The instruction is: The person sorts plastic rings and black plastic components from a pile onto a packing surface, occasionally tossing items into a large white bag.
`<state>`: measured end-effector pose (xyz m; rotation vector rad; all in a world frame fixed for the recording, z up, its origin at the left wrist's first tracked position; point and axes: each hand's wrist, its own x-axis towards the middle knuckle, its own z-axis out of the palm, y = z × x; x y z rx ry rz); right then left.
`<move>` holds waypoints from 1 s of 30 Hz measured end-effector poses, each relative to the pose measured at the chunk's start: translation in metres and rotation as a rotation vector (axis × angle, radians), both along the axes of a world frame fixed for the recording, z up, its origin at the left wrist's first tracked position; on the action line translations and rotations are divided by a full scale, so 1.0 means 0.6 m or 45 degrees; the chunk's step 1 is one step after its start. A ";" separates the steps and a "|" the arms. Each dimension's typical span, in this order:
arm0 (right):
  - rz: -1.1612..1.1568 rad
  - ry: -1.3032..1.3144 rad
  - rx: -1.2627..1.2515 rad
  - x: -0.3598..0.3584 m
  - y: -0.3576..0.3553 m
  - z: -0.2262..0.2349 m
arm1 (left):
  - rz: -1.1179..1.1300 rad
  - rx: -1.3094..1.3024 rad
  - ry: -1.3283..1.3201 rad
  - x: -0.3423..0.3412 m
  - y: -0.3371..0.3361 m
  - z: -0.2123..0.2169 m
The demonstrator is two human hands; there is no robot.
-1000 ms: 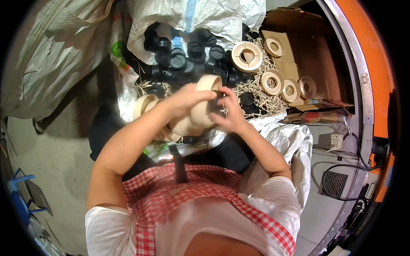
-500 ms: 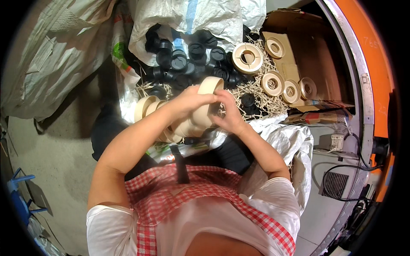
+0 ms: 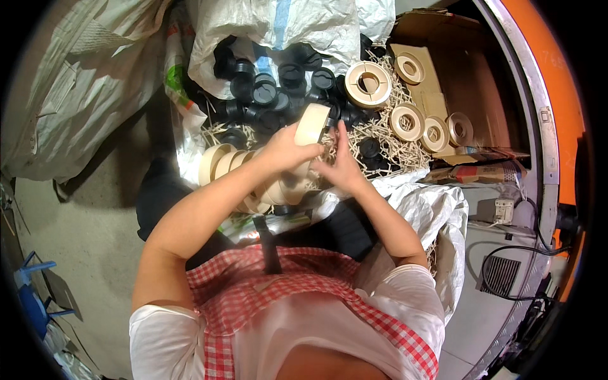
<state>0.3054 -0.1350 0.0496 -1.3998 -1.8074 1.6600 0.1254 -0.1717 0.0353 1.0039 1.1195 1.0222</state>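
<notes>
1. Change: half a second ago the right hand's (image 3: 344, 170) fingers bent in against the pale ring (image 3: 311, 123); they are now spread, and the ring stands slightly higher.
2. Meaning, as judged: the ring appears borne by the left hand (image 3: 285, 149) alone, leaving the right hand free of it.
3. Fingers: the left thumb crosses the ring's near side, apparently gripping it, the other left fingers being mostly hidden. The right fingers are open; whether the right thumb touches anything cannot be told.
4. Position: the ring is held up to the left of the cardboard box (image 3: 484, 82), well apart from it.
5. Appearance: a cream, smooth-walled, wide band, tilted. Similar rings (image 3: 215, 164) lie in a row farther left of the box.
</notes>
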 end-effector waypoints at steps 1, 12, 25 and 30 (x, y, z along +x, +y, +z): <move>-0.068 -0.020 -0.237 0.001 0.008 0.002 | 0.002 -0.019 -0.024 0.002 -0.001 0.005; 0.054 -0.870 1.222 0.077 0.231 -0.090 | 0.327 -0.175 -0.092 -0.001 0.009 -0.056; -0.357 0.531 0.532 0.018 0.240 -0.039 | 0.412 0.049 0.380 -0.006 0.030 -0.052; -0.112 1.250 -0.249 -0.074 0.132 -0.011 | 0.712 -0.173 -0.963 -0.043 0.049 0.010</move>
